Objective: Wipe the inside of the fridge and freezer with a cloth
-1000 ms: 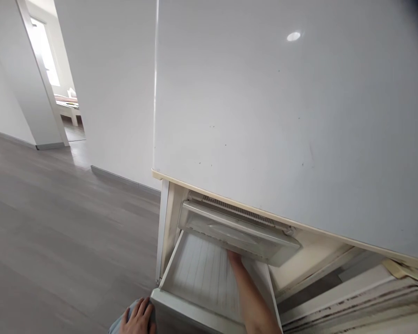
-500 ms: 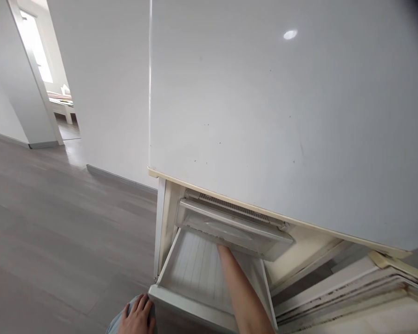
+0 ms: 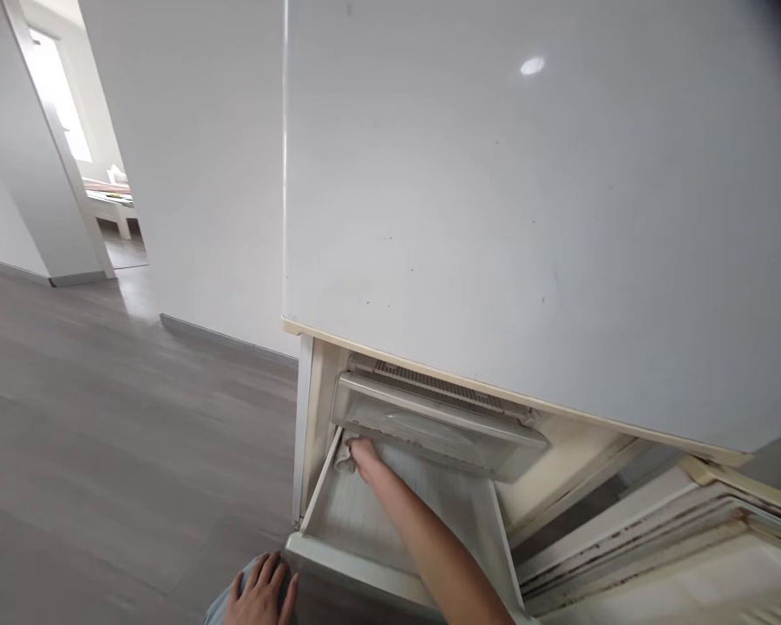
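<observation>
My right hand (image 3: 363, 457) reaches into a pulled-out white drawer (image 3: 351, 560) of a fridge-freezer. Its fingers close on a pale cloth (image 3: 344, 455), which is pressed against the drawer's left side wall near the back. My left hand (image 3: 264, 592) lies flat with fingers spread on my knee, in light blue fabric, just left of the drawer's front corner; it holds nothing. Above the pulled-out drawer sits a clear-fronted drawer (image 3: 439, 425), pushed in.
A closed white upper door (image 3: 469, 200) with small dark specks fills the view above. The open lower door (image 3: 664, 555), its seal stained dark, stands at the right. Grey wood-look floor (image 3: 123, 451) stretches left toward a doorway into a bright room.
My right hand has come out from under the upper drawer and moved left to the side wall, bringing the cloth into view. My left hand stays on the knee.
</observation>
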{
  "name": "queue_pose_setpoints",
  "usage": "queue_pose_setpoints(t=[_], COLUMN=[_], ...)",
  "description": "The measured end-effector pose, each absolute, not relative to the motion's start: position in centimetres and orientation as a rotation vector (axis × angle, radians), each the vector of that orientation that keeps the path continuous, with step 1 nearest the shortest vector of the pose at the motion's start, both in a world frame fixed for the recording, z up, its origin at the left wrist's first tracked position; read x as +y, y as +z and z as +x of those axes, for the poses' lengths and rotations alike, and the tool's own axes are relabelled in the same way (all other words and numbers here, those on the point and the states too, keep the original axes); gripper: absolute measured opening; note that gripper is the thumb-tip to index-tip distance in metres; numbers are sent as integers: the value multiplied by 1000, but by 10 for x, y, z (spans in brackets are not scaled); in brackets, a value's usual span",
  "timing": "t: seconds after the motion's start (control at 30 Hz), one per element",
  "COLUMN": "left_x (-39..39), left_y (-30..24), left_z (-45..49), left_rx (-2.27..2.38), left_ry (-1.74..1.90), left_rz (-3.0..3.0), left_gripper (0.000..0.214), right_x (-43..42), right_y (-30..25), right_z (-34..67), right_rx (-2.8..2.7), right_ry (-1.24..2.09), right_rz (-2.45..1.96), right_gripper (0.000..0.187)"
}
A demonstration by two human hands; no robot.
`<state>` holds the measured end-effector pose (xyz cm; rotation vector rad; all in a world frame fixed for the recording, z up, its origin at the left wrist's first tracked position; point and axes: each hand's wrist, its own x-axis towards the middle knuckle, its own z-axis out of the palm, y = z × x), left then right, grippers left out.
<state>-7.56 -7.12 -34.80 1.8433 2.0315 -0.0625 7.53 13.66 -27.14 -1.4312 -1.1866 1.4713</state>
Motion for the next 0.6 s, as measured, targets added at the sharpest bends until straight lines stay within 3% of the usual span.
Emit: queue_pose_setpoints(t=[0.13, 0.4, 0.5, 0.6], left_x=[-67, -63, -63, -65], left_y=[-343, -336, -344, -348], left_z=[-75, -65, -65, -66], left_rx=[2001, 1929, 1941, 1989], left_ry=[-111, -168, -154, -111], left_rz=[1866, 1976, 1951, 1925], left_gripper=[57, 49, 51, 55], right_x=[94, 50, 63, 77], right_y=[-277, -267, -258, -252], right_z=[69, 101, 152, 205], right_rx=[-1186, -1359, -1606, -1977], right_ry=[1530, 1803, 1483, 915], right_rz=[-1508, -1490, -1502, -1584], right_gripper=[23, 13, 9, 13])
